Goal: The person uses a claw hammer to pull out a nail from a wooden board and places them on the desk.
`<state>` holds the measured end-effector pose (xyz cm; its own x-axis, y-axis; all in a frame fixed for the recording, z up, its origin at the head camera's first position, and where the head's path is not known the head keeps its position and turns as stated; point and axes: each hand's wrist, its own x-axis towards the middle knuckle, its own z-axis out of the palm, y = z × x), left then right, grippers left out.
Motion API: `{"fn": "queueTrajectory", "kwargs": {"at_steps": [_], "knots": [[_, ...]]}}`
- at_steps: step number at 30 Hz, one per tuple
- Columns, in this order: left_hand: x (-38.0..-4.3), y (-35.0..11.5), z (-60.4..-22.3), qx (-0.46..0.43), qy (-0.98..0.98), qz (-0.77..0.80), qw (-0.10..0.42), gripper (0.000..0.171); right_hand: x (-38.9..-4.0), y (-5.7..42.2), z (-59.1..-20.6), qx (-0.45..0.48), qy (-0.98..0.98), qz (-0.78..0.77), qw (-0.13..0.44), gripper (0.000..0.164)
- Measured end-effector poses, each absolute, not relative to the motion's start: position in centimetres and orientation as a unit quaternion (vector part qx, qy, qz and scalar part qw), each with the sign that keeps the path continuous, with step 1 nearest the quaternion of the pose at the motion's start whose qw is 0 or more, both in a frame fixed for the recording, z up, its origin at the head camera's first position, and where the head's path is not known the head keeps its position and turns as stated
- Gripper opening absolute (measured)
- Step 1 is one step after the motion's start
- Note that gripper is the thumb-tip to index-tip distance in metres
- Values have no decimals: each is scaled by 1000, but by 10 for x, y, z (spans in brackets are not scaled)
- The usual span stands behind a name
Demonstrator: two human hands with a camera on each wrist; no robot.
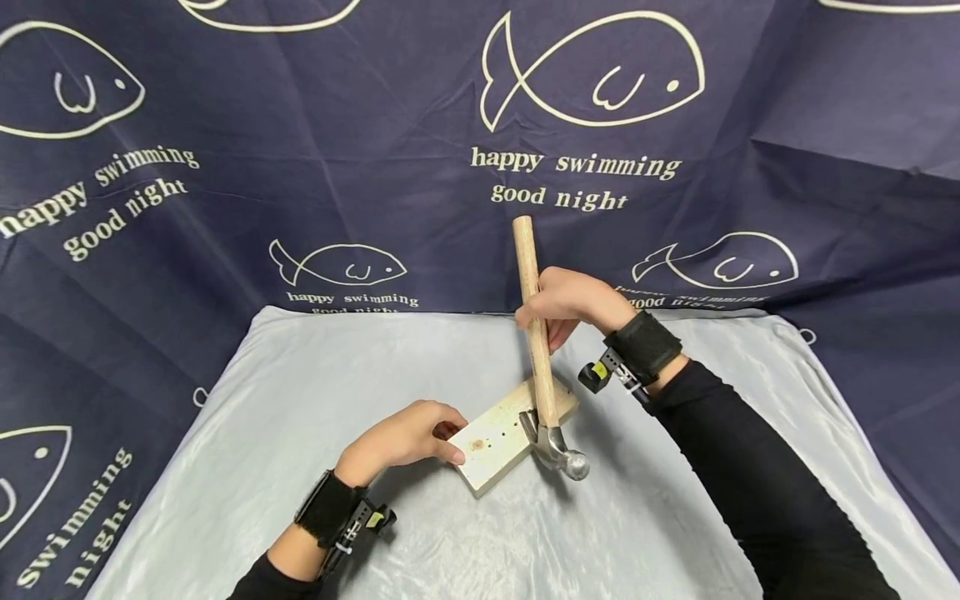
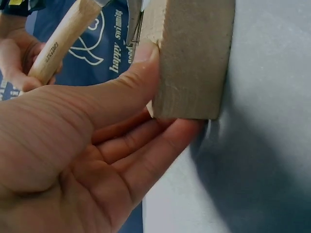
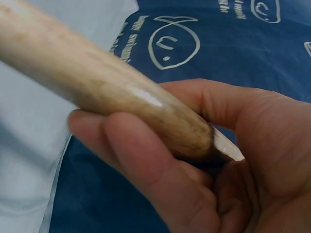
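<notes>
A pale wooden block [image 1: 495, 446], marked with a knot and several small dark holes, lies slanted on the cloth. My left hand [image 1: 408, 433] pinches its left end, thumb on the upper edge and fingers at the end and underneath [image 2: 194, 82]. In my right hand [image 1: 570, 304] is a claw hammer [image 1: 542, 367], gripped around the wooden handle [image 3: 126, 97] between thumb and fingers. The handle stands steeply up. The hammer's steel head [image 1: 557, 454] is at the block's near long edge, claw over the top face and round striking face outward. What the claw touches is unclear.
A light, shiny cloth [image 1: 637, 533] covers the table. Behind and at both sides hangs a dark blue curtain [image 1: 420, 167] printed with fish and lettering; the upper handle rises in front of it. Black wrist straps with small cameras [image 1: 596, 375] sit on both wrists.
</notes>
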<state>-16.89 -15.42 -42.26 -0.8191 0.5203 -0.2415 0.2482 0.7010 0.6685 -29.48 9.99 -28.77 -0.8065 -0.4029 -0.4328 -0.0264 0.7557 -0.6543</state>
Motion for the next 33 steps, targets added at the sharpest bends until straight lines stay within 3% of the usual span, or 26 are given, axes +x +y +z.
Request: {"fn": "queueTrajectory", "kwargs": {"at_steps": [9,18,33], "knots": [[-168,-154,-426,234,884,346,210,28,-300,90,-281,-129,897,-318,278,22],[-168,-155,-425,195,891,348,217,35,-298,94,-277,-123,900,-322,268,23],[-170,-158,-426,152,877,393,230,32,-286,95,-274,-133,903,-327,244,23]]}}
